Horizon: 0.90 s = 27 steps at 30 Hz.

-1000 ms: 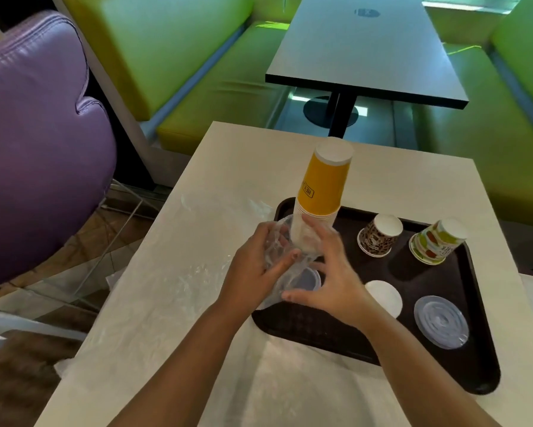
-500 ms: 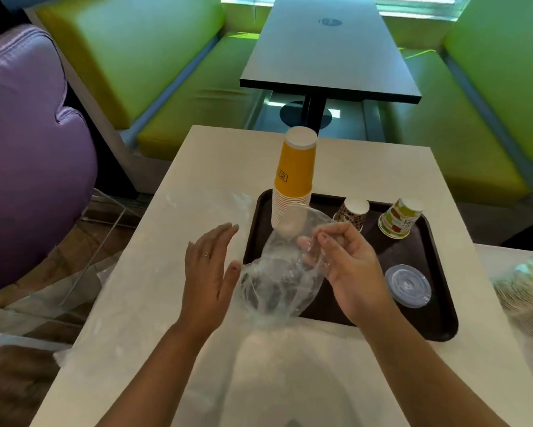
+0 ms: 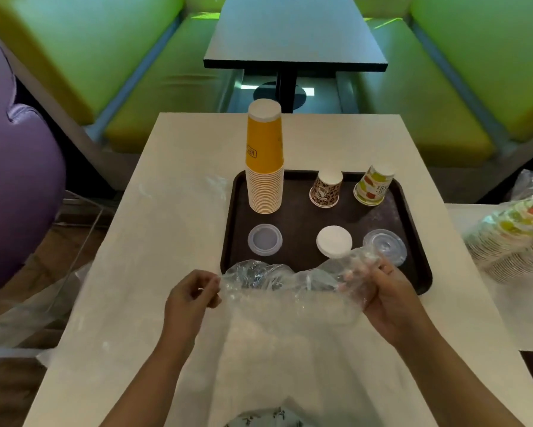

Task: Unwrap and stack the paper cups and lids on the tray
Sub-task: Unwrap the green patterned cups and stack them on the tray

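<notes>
A dark brown tray (image 3: 413,229) lies on the pale table. On its back left a tall stack of yellow cups (image 3: 264,158) stands upside down. A leopard-print cup (image 3: 326,189) and a fruit-print cup (image 3: 373,185) stand inverted to the right. In front of them lie a small clear lid (image 3: 264,240), a white lid (image 3: 334,241) and a larger clear lid (image 3: 385,246). A clear plastic wrapper (image 3: 285,283) is stretched over the tray's near edge. My left hand (image 3: 191,298) pinches its left end and my right hand (image 3: 388,295) grips its right end.
A wrapped bundle of fruit-print cups (image 3: 511,235) lies on a surface at the right. More clear plastic (image 3: 178,192) is spread on the table left of the tray. A purple chair (image 3: 15,180) stands at the left; green benches and a dark table are behind.
The wrapper has come off the yellow stack and been drawn back to the tray's near edge. My left hand, open half a second ago, now pinches its left end.
</notes>
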Each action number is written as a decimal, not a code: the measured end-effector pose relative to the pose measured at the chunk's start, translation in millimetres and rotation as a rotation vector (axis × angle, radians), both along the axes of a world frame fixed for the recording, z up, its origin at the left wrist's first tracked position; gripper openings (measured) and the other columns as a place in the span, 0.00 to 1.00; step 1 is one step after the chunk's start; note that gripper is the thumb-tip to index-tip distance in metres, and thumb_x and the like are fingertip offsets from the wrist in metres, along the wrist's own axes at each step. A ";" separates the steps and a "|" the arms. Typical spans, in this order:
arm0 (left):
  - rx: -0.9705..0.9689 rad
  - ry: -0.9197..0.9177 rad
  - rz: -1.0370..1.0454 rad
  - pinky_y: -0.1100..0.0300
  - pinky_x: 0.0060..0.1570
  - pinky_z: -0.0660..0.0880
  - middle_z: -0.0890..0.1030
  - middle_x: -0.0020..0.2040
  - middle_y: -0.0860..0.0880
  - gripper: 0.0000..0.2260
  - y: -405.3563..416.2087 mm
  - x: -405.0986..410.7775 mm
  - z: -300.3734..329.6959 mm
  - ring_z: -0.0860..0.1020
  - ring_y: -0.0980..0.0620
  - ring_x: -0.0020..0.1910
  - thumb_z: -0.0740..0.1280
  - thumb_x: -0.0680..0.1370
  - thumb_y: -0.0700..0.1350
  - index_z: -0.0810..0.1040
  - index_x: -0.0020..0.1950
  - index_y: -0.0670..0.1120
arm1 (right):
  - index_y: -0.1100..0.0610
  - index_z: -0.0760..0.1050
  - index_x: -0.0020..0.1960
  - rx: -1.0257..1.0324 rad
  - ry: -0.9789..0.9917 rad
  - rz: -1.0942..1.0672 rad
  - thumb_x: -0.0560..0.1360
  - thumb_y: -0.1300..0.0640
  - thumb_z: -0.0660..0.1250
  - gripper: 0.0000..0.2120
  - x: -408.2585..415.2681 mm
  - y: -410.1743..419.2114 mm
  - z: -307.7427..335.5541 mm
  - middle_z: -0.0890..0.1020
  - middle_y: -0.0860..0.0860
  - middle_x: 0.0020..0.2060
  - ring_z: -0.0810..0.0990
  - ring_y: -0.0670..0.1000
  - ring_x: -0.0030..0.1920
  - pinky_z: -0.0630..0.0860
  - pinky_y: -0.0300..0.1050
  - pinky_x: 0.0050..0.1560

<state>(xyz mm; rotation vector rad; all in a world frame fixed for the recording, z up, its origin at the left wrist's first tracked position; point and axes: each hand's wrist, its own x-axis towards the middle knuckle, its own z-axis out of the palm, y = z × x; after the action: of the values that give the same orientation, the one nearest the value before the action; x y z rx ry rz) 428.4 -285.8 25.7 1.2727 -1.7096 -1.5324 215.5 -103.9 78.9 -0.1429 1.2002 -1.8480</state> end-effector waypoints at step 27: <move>-0.717 -0.504 0.150 0.46 0.59 0.65 0.74 0.60 0.38 0.17 2.4 86.7 -21.2 0.71 0.38 0.60 0.62 0.79 0.51 0.74 0.59 0.39 | 0.60 0.72 0.58 0.732 0.926 -0.782 0.73 0.67 0.59 0.15 -21.3 60.6 -82.1 0.71 0.40 0.50 0.74 0.48 0.53 0.69 0.45 0.62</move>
<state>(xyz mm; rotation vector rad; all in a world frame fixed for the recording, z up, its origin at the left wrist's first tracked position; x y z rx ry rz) 515.1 -283.4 4.4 1.3879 -2.1243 -0.4254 194.3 -43.4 -3.2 -0.1227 2.8223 -1.8368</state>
